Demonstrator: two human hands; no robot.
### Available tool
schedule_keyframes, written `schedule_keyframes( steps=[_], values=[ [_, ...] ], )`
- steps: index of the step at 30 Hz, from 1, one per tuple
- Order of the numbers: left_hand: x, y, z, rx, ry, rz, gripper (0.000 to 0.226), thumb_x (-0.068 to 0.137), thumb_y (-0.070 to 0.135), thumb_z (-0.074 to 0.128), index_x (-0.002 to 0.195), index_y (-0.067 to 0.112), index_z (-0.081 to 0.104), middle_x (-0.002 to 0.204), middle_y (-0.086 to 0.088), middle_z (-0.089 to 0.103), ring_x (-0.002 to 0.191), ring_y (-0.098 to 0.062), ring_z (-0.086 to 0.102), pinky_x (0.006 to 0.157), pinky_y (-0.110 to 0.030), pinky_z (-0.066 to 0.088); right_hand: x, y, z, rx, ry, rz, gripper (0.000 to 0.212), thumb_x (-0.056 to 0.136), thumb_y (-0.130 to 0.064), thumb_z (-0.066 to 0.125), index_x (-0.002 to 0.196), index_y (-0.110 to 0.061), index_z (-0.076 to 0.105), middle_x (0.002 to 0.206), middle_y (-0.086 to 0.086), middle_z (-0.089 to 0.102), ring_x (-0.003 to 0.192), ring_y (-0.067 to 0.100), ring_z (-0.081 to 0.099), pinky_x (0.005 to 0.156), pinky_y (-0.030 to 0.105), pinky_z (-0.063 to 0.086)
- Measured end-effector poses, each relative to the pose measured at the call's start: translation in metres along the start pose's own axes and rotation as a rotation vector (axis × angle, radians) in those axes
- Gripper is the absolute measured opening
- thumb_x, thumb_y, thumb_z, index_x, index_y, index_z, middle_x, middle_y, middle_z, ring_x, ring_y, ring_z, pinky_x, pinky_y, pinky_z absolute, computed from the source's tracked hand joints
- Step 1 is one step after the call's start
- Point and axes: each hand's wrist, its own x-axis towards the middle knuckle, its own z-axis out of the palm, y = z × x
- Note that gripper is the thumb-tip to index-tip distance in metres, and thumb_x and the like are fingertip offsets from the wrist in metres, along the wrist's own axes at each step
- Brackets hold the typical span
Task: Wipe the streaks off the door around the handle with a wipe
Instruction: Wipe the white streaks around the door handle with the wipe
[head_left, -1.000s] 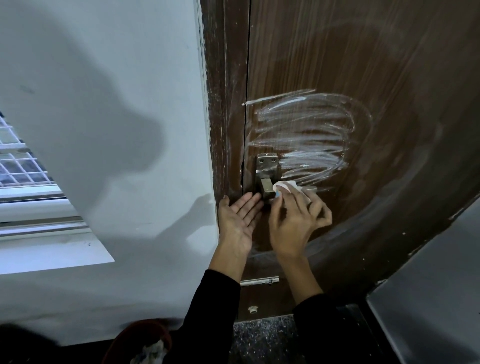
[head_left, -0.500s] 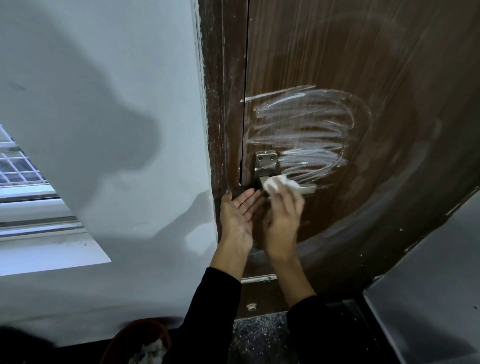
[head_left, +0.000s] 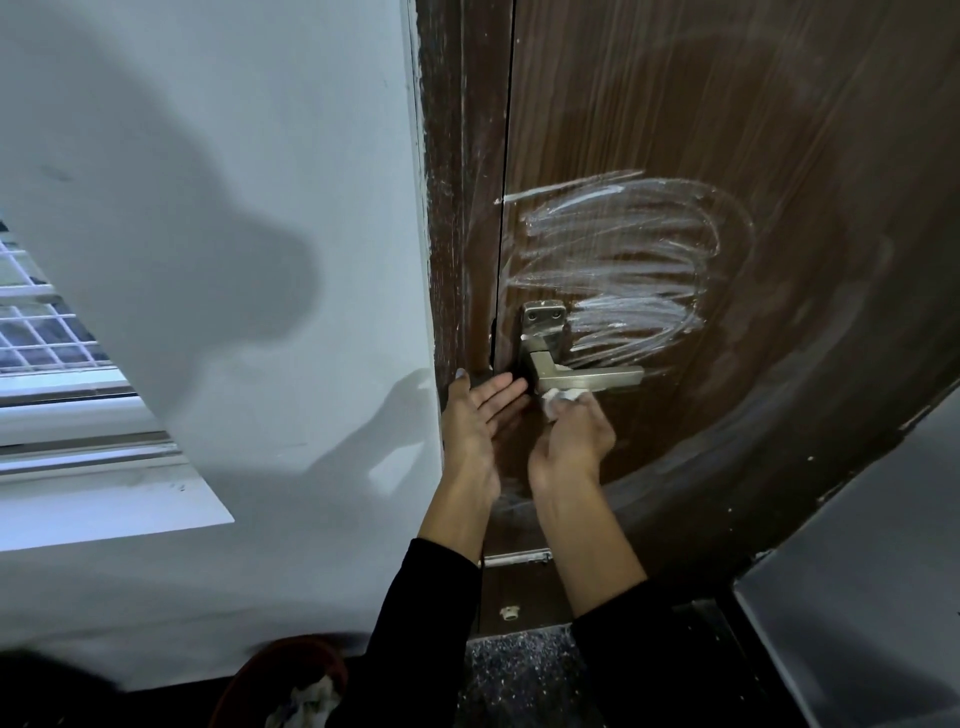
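While your right hand (head_left: 569, 441) bunches the wipe (head_left: 561, 399) just under the handle (head_left: 587, 375) at frame centre, your left hand (head_left: 475, 415) lies flat and open-fingered against the door (head_left: 779, 130) edge beside it, holding nothing. Fingers of the right curl round the wipe, which shows only as a small white wad above the knuckles, touching the lever's underside. White streaks (head_left: 613, 270) loop across the brown panel above and to the right of the handle, none of them yet cleared. Soft, light and easily crumpled, the wipe should flatten under pressure; take it in a loose wad behind the fingertips so a broad face meets the wood. It will likely drag on dry residue, so press firmly and refold when soiled
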Motion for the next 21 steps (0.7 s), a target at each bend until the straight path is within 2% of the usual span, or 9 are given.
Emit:
schedule_keyframes(
  steps=[2,3,6,10,13,15,18,20,21],
  values=[
    [0.001,-0.001,-0.001,0.007,0.021,0.019,0.057,0.101,0.043,0.023,0.103,0.007,0.067,0.084,-0.003,0.073,0.087,-0.014,0.067,0.08,-0.023,0.048,-0.007,-0.003,-0.001,0.063,-0.101,0.153,0.026,0.084,0.015,0.041,0.084,-0.002,0.06,0.069,0.006,0.055,0.066,0.013,0.052,0.051,0.016,0.047],
    [0.002,-0.003,-0.001,0.005,0.03,0.024,0.056,0.102,0.043,0.024,0.101,0.007,0.067,0.083,-0.003,0.073,0.086,-0.015,0.067,0.078,-0.023,0.048,-0.008,-0.006,-0.002,0.078,-0.146,0.19,0.027,0.085,0.015,0.04,0.078,-0.002,0.06,0.066,0.007,0.055,0.063,0.012,0.053,0.049,0.015,0.049],
    [0.002,-0.006,-0.001,0.014,0.039,0.029,0.055,0.102,0.042,0.023,0.096,0.009,0.066,0.088,-0.006,0.071,0.087,-0.015,0.066,0.082,-0.023,0.048,-0.003,-0.02,-0.006,0.118,-0.221,0.324,0.021,0.088,0.014,0.039,0.083,0.005,0.057,0.081,0.017,0.059,0.076,0.019,0.059,0.058,0.019,0.055],
    [0.001,-0.007,0.0,0.032,0.013,0.005,0.056,0.102,0.043,0.02,0.101,0.011,0.065,0.097,-0.006,0.07,0.091,-0.015,0.066,0.088,-0.026,0.045,0.004,-0.039,-0.011,0.222,-0.041,0.301,0.011,0.091,0.001,0.042,0.09,0.0,0.053,0.085,0.013,0.051,0.073,0.018,0.053,0.059,0.019,0.049],
    [-0.001,-0.008,-0.002,0.033,0.01,0.014,0.055,0.102,0.043,0.021,0.104,0.011,0.065,0.098,-0.005,0.071,0.095,-0.017,0.067,0.088,-0.027,0.046,0.0,-0.031,-0.012,0.106,0.134,0.002,0.01,0.093,-0.008,0.045,0.097,-0.009,0.054,0.096,0.007,0.053,0.083,0.015,0.054,0.061,0.018,0.045],
    [-0.001,-0.008,-0.004,0.033,0.015,0.019,0.054,0.102,0.043,0.021,0.104,0.011,0.065,0.096,-0.004,0.072,0.094,-0.017,0.067,0.086,-0.027,0.047,-0.009,-0.018,-0.012,-0.197,0.167,-0.433,0.017,0.094,-0.012,0.044,0.107,-0.014,0.055,0.1,0.002,0.055,0.086,0.011,0.055,0.066,0.016,0.044],
    [0.001,-0.005,-0.004,0.011,0.012,0.014,0.055,0.102,0.043,0.021,0.105,0.009,0.065,0.087,-0.002,0.073,0.086,-0.015,0.068,0.076,-0.024,0.051,-0.002,-0.002,-0.018,-0.928,-0.045,-1.216,0.031,0.088,-0.01,0.05,0.118,-0.012,0.056,0.11,-0.001,0.055,0.11,0.015,0.047,0.095,0.029,0.033],
    [0.001,-0.002,-0.004,-0.013,0.021,0.002,0.055,0.101,0.044,0.024,0.103,0.008,0.066,0.079,0.0,0.073,0.081,-0.013,0.066,0.067,-0.023,0.05,0.01,0.005,-0.019,-1.356,-0.187,-1.388,0.033,0.087,-0.012,0.055,0.12,-0.011,0.059,0.122,0.006,0.059,0.125,0.023,0.044,0.107,0.04,0.02],
    [0.001,-0.001,-0.004,-0.017,0.023,0.002,0.055,0.101,0.044,0.025,0.103,0.007,0.067,0.078,0.0,0.073,0.081,-0.013,0.066,0.067,-0.023,0.048,0.012,0.007,-0.02,-1.44,-0.201,-1.4,0.031,0.088,-0.012,0.057,0.118,-0.01,0.061,0.125,0.008,0.06,0.125,0.025,0.046,0.108,0.041,0.018]
  ],
)
